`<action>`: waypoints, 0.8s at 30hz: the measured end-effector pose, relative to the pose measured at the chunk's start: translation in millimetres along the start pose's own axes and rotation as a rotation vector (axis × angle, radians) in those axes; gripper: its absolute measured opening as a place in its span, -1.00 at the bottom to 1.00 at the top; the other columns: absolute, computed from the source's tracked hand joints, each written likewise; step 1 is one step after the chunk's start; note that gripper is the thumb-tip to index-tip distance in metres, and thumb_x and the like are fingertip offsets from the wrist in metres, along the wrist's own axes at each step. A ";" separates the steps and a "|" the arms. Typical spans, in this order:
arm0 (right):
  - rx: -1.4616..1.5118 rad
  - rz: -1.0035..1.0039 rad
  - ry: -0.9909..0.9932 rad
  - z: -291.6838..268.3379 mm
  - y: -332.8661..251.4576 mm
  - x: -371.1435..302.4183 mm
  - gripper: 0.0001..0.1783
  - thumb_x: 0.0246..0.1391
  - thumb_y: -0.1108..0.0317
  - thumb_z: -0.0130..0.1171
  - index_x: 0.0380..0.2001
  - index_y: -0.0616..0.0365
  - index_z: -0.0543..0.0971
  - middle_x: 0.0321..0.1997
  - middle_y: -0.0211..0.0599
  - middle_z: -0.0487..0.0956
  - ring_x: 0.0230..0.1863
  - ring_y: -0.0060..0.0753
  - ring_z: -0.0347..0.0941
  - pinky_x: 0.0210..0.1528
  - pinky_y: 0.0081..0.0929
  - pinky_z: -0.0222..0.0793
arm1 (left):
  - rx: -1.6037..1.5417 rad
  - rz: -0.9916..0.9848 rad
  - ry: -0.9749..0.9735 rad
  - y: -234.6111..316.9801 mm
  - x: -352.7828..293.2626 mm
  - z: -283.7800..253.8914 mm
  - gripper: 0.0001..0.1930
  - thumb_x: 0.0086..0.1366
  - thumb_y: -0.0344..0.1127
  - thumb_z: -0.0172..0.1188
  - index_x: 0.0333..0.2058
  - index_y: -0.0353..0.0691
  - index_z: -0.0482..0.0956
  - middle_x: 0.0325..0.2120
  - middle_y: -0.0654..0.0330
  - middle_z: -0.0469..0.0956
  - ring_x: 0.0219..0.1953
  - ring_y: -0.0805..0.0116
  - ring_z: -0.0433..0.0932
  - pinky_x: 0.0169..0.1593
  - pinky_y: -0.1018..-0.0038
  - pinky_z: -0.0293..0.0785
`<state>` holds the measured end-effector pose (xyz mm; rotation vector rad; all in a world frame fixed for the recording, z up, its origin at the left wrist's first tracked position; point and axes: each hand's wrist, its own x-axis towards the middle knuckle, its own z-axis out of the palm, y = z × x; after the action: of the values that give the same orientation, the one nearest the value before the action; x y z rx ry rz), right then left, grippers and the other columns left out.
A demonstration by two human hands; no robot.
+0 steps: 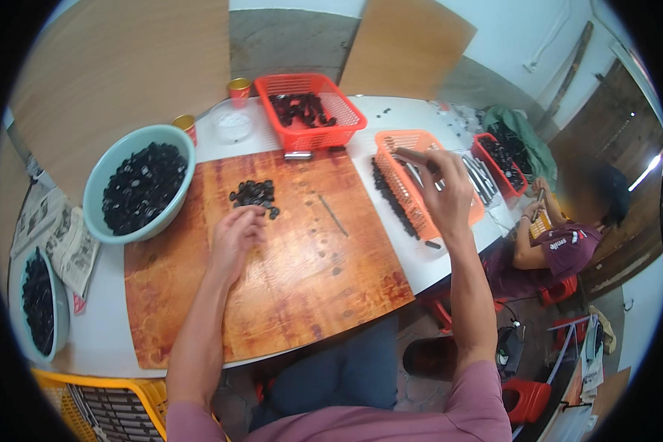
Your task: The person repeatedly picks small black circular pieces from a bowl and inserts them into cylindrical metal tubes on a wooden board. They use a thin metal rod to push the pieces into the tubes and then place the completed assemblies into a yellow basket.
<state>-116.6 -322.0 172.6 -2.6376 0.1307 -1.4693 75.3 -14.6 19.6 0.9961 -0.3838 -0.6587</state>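
Note:
My left hand (239, 234) is over the brown wooden board (272, 295), its fingers loosely apart and slightly blurred. Its fingertips are beside a small heap of shiny black pieces (252, 193); I see nothing held in it. Farther right, my right hand (449, 188) is raised over an orange basket (399, 140) with silvery rods (418, 179) in it. Its fingers are bent together around a greyish rod-like thing that I cannot clearly make out. A thin dark rod (333, 215) lies on the board between my hands.
A pale green basin (96, 177) of black pieces stands left, and another basin (60, 309) is below it. At the back are a red basket (309, 140), a clear tub (234, 127) and cups (239, 90). Right, a co-worker (560, 243) sits near another red basket (486, 140).

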 end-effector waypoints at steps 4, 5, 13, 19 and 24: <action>0.031 -0.533 -0.116 35.8 -70.8 -42.9 -0.69 -0.09 0.59 0.28 -0.18 0.28 0.62 -0.11 -0.07 0.59 -0.32 -0.27 0.57 -0.34 -0.41 0.51 | -0.285 -0.259 -0.209 8.2 -9.3 28.2 -0.56 0.49 -0.14 0.06 0.20 -0.30 0.39 -0.12 0.12 0.60 -0.16 0.39 0.61 -0.04 0.40 0.57; 0.038 -0.655 -0.176 45.3 -86.5 -54.3 -0.71 -0.07 0.60 0.27 -0.19 0.29 0.62 -0.09 -0.08 0.59 -0.33 -0.32 0.56 -0.35 -0.44 0.51 | -0.345 -0.299 -0.232 8.9 -10.5 33.6 -0.53 0.50 -0.14 0.05 0.23 -0.30 0.36 -0.07 0.10 0.60 -0.12 0.37 0.61 0.00 0.36 0.57; 0.151 -0.852 -0.237 107.1 -129.9 -87.9 -0.64 -0.12 0.45 0.20 -0.16 0.24 0.65 -0.04 -0.13 0.54 -0.32 -0.43 0.50 -0.34 -0.54 0.45 | -0.397 -0.220 -0.103 -0.5 -8.2 21.7 -0.66 0.48 -0.24 0.09 0.13 -0.27 0.43 -0.15 0.16 0.57 -0.10 0.30 0.60 0.00 0.29 0.57; 0.209 -0.730 -0.327 121.0 -132.1 -83.7 -0.57 -0.10 0.50 0.19 -0.06 0.23 0.59 -0.04 -0.14 0.56 -0.24 -0.34 0.51 -0.22 -0.43 0.47 | -0.523 -0.113 -0.079 -13.3 1.1 5.9 -0.71 0.53 -0.26 -0.07 0.10 -0.25 0.43 -0.16 0.09 0.57 -0.20 0.28 0.59 -0.07 0.30 0.58; 0.263 -0.232 -0.368 144.5 -112.7 -69.9 -0.66 -0.09 0.58 0.25 -0.15 0.23 0.59 -0.22 -0.14 0.57 -0.23 -0.09 0.53 -0.18 -0.21 0.46 | -0.533 -0.146 0.049 -6.7 -0.7 4.1 -0.69 0.54 -0.21 -0.10 0.10 -0.25 0.40 -0.16 0.09 0.58 -0.23 0.30 0.57 -0.10 0.35 0.56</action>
<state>-28.5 -192.2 55.0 -2.7090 -0.3859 -0.9432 70.1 -19.3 15.9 0.5315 -0.0803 -0.8135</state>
